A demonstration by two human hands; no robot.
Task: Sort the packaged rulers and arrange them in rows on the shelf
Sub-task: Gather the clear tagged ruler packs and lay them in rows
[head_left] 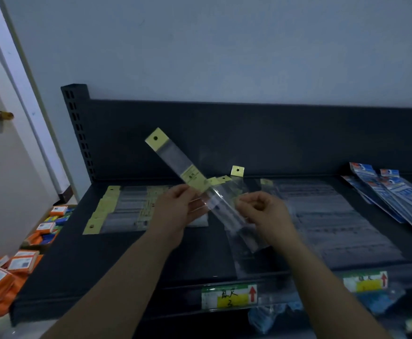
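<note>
Above the dark shelf (97, 260) I hold a clear packaged ruler with a yellow header (175, 162), tilted up to the left. My left hand (175, 211) grips its middle. My right hand (263, 211) pinches a second clear package (232, 189) whose yellow tab stands up behind. A row of yellow-headed ruler packages (117, 209) lies overlapped on the shelf's left part. Several clear ruler packages (327, 216) lie spread on the shelf to the right.
Blue packaged items (395, 194) are fanned out at the shelf's far right. Orange boxes (4, 272) lie piled on the floor at the left, beside a door. Price labels (229, 296) hang on the shelf's front edge, with more packages below.
</note>
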